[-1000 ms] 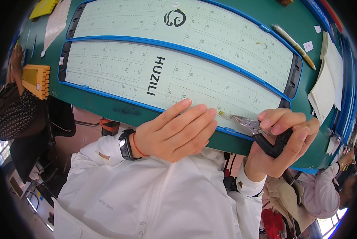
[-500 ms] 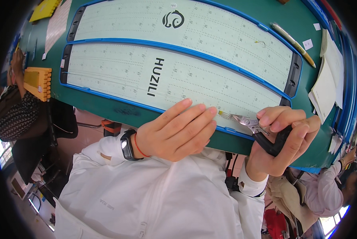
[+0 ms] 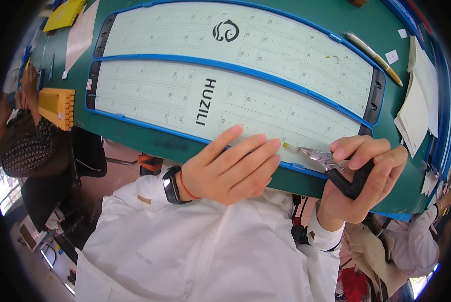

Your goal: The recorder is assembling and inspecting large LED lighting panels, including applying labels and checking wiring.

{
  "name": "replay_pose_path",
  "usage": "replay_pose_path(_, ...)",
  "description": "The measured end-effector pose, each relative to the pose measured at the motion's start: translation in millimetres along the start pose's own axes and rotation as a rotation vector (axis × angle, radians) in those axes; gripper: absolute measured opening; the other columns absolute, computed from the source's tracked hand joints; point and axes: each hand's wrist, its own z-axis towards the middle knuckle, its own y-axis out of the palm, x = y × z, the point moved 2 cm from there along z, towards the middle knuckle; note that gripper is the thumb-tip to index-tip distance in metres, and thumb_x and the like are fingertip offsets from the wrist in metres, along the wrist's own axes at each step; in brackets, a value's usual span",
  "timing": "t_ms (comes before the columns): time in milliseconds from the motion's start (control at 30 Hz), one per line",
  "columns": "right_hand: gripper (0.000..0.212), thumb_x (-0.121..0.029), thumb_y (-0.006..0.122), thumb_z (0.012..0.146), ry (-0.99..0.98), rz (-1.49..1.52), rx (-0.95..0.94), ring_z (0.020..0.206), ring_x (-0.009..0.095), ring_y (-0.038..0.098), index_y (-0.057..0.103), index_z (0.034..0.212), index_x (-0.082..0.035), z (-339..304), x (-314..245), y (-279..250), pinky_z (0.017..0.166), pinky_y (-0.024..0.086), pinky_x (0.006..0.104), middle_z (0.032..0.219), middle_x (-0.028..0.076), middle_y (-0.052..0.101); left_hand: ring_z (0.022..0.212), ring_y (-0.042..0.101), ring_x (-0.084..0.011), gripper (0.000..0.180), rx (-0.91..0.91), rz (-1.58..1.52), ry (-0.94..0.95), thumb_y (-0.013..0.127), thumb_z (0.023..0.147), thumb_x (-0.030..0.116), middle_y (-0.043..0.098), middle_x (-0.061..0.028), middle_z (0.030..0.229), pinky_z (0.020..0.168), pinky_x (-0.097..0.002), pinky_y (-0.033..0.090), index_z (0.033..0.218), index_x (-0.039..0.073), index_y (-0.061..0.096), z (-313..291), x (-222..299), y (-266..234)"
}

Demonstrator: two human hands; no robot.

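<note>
My right hand (image 3: pixel 371 171) is wrapped around a pair of small pliers (image 3: pixel 343 181) with black handles and silver jaws pointing left. At the jaw tips shows a tiny yellow piece (image 3: pixel 289 146), too small to name. My left hand (image 3: pixel 233 168) is palm down just left of that piece, its fingers stretched out and slightly apart. Its thumb is hidden, so anything under the palm cannot be seen. Both hands are over the near edge of a long, pale, blue-rimmed case (image 3: pixel 160 98), which lies open with two printed panels.
A thin bent yellowish piece (image 3: pixel 332 58) lies on the far panel. Farther right are a pen (image 3: pixel 374 58), small white labels (image 3: pixel 391 56) and paper sheets (image 3: pixel 414 116). Yellow slotted blocks (image 3: pixel 58 108) stand left on the green table (image 3: pixel 140 136). Other people sit at both sides.
The whole view has shifted a little, so the case and hands appear slightly farther right. The pliers and both hands keep nearly the same pose.
</note>
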Motion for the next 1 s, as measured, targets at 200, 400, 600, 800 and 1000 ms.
replay_pose_path(200,0.021,-0.023,0.032,0.097,0.003,-0.007,0.02,0.06,0.021,0.053,0.033,0.084,-0.006,-1.4,-5.2,3.4,0.062,0.047,0.0354,0.069,0.008,0.042,0.097,0.06,-0.0171,0.026,0.033,0.047,-0.071,0.046,0.088,0.033,0.066,0.0028,0.108,0.096,-0.0398,0.043,0.1,0.019,0.064,-4.3,0.9,0.2)
replay_pose_path(400,0.021,-0.022,0.032,0.097,0.011,-0.019,0.013,0.061,0.022,0.053,0.033,0.085,-0.006,-2.1,-4.3,4.8,0.062,0.047,0.0355,0.069,0.008,0.042,0.098,0.059,-0.0186,0.029,0.049,0.054,-0.091,0.045,0.089,0.037,0.066,0.003,0.108,0.098,-0.0409,0.042,0.102,0.02,0.065,-5.8,1.7,2.1)
replay_pose_path(600,0.02,-0.024,0.041,0.096,-0.097,-0.038,0.001,0.061,0.024,0.056,0.033,0.09,-0.006,3.0,-17.8,-22.7,0.058,0.048,0.0358,0.07,0.011,0.046,0.098,0.06,-0.0194,0.029,0.06,0.06,-0.075,0.044,0.089,0.035,0.067,0.0012,0.107,0.096,-0.0401,0.043,0.101,0.018,0.064,-6.7,0.8,2.6)
replay_pose_path(800,0.016,-0.014,0.064,0.086,0.164,-1.198,0.036,0.068,0.018,0.052,0.054,0.087,-0.001,23.5,-56.4,-105.6,0.067,0.044,0.0277,0.08,0.007,0.058,0.098,0.06,-0.0171,0.026,0.107,0.007,-0.003,0.046,0.088,0.03,0.066,0.0,0.106,0.093,-0.0359,0.046,0.098,0.014,0.064,-0.9,-1.9,5.0)
replay_pose_path(1000,0.019,-0.007,0.068,0.079,0.012,-1.188,-0.402,0.093,0.02,0.059,0.062,0.096,-0.002,59.2,-41.9,-63.3,0.083,0.043,0.0276,0.097,0.008,0.064,0.095,0.061,-0.0184,0.016,0.063,-0.17,-0.11,0.059,0.081,0.02,0.066,-0.0038,0.106,0.09,-0.0335,0.049,0.092,0.01,0.064,5.2,-2.3,-4.8)
